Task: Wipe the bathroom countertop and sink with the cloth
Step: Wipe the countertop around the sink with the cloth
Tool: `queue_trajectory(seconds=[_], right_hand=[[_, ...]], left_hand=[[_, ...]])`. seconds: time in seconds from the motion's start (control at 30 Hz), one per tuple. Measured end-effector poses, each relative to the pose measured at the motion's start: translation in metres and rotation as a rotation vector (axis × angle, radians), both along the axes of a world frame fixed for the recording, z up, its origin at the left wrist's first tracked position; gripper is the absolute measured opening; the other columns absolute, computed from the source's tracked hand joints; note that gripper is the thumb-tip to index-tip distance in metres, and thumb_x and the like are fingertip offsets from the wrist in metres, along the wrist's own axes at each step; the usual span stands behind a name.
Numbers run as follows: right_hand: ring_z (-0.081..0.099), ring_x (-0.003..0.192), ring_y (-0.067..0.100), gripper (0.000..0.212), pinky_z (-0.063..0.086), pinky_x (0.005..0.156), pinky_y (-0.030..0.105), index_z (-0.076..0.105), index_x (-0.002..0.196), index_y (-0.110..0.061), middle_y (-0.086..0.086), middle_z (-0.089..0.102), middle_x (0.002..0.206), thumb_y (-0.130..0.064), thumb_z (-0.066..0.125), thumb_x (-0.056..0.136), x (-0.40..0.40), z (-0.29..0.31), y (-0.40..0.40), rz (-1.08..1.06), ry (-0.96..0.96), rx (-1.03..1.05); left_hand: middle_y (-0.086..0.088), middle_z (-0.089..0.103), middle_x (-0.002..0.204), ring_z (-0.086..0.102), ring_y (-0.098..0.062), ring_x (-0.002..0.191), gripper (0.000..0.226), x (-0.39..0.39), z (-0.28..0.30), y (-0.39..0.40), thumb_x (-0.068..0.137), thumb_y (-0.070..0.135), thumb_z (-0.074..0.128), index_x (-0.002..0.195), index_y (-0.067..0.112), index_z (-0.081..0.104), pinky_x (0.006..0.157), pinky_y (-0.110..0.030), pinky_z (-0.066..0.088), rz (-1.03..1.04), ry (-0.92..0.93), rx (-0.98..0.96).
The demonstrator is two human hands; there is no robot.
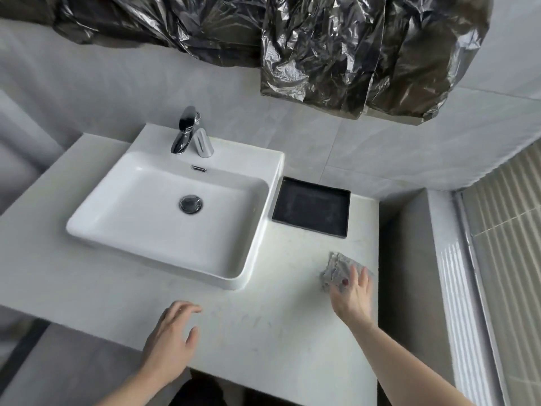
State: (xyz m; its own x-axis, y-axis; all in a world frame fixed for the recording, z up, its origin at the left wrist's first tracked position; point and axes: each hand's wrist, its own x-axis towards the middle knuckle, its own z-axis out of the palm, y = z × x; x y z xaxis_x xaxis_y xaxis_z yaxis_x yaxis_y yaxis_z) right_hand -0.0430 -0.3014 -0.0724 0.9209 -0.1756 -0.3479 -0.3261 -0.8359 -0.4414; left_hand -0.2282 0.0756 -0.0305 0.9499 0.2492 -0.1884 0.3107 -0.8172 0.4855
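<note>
Here the right hand (352, 294) presses the grey cloth (336, 271) under straight fingers on the countertop (263, 332); the left hand (169, 338) hovers, fingers relaxed, holding nothing.

A black tray (311, 207) lies flat beyond the right hand, close to the back wall. A chrome faucet (183, 131) rises far ahead of the left hand, with a small pale grey holder (203, 142) standing just beside it on its right. Below them a slim chrome overflow slot (199, 168) and a round chrome drain plug (191, 204) catch the light. Crumpled dark plastic sheeting (336, 48) hangs high above both hands, covering the upper wall of grey tiles (395, 148). Ribbed beige panelling (509, 230) runs down the far right, beyond the right hand.
</note>
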Motion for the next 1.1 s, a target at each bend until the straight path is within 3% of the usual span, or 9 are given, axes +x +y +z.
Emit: queue_trajectory(seconds=[0.13, 0.33, 0.53, 0.67, 0.87, 0.97, 1.1], right_hand=[[0.0, 0.154, 0.033, 0.082, 0.018, 0.123, 0.052, 0.017, 0.16, -0.02, 0.009, 0.009, 0.166, -0.064, 0.044, 0.095, 0.02, -0.023, 0.006, -0.018, 0.092, -0.14], [-0.008, 0.157, 0.037, 0.085, 0.01, 0.123, 0.055, 0.006, 0.164, -0.019, 0.014, -0.005, 0.171, -0.066, 0.031, 0.098, 0.032, -0.04, 0.034, -0.06, 0.149, -0.255], [-0.016, 0.158, 0.033, 0.078, -0.005, 0.126, 0.056, 0.001, 0.165, -0.026, 0.01, -0.014, 0.172, -0.061, 0.03, 0.101, 0.028, -0.054, 0.079, 0.089, 0.054, -0.183], [-0.016, 0.159, 0.027, 0.067, -0.008, 0.128, 0.053, 0.006, 0.165, -0.031, 0.003, -0.013, 0.173, -0.052, 0.028, 0.105, 0.021, -0.06, 0.126, 0.265, -0.043, -0.131], [-0.014, 0.159, 0.025, 0.061, -0.005, 0.129, 0.051, 0.02, 0.162, -0.033, 0.005, -0.008, 0.173, -0.045, 0.034, 0.104, 0.014, -0.067, 0.171, 0.355, -0.117, -0.062], [-0.013, 0.159, 0.024, 0.054, -0.006, 0.129, 0.048, 0.025, 0.157, -0.032, 0.006, -0.007, 0.173, -0.041, 0.037, 0.105, 0.017, -0.071, 0.154, 0.254, -0.141, -0.061], [-0.004, 0.159, 0.026, 0.042, -0.001, 0.128, 0.049, 0.033, 0.146, -0.023, 0.011, 0.004, 0.172, -0.029, 0.037, 0.104, 0.018, -0.073, 0.09, -0.001, -0.19, -0.108]], left_hand=[[0.007, 0.035, 0.144, 0.044, -0.024, 0.134, 0.063, -0.026, -0.041, 0.049, 0.084, 0.029, 0.07, 0.142, 0.022, 0.049, 0.109, -0.039, 0.043, 0.113, 0.305, 0.098], [-0.006, -0.001, 0.167, 0.015, -0.034, 0.153, 0.112, -0.018, -0.057, 0.086, 0.075, 0.065, 0.069, 0.161, 0.018, 0.016, 0.122, -0.044, 0.027, 0.27, 0.528, 0.104], [-0.01, -0.032, 0.164, -0.014, -0.042, 0.154, 0.151, 0.012, -0.051, 0.087, 0.055, 0.092, 0.063, 0.159, 0.021, -0.021, 0.126, -0.048, 0.007, 0.31, 0.685, 0.074], [-0.005, -0.052, 0.153, -0.033, -0.042, 0.148, 0.162, 0.016, -0.057, 0.076, 0.047, 0.095, 0.064, 0.15, 0.025, -0.038, 0.124, -0.055, -0.005, 0.358, 0.735, 0.019], [-0.014, -0.052, 0.152, -0.033, -0.049, 0.146, 0.183, 0.032, -0.052, 0.071, 0.024, 0.099, 0.064, 0.147, 0.015, -0.042, 0.12, -0.065, -0.001, 0.394, 0.851, -0.038], [-0.018, -0.049, 0.153, -0.031, -0.053, 0.145, 0.188, 0.036, -0.052, 0.067, 0.018, 0.1, 0.062, 0.147, 0.011, -0.041, 0.118, -0.068, 0.003, 0.411, 0.899, -0.041], [-0.019, -0.05, 0.152, -0.033, -0.052, 0.144, 0.187, 0.036, -0.05, 0.067, 0.024, 0.096, 0.07, 0.147, 0.01, -0.041, 0.119, -0.067, 0.0, 0.396, 0.893, -0.049]])
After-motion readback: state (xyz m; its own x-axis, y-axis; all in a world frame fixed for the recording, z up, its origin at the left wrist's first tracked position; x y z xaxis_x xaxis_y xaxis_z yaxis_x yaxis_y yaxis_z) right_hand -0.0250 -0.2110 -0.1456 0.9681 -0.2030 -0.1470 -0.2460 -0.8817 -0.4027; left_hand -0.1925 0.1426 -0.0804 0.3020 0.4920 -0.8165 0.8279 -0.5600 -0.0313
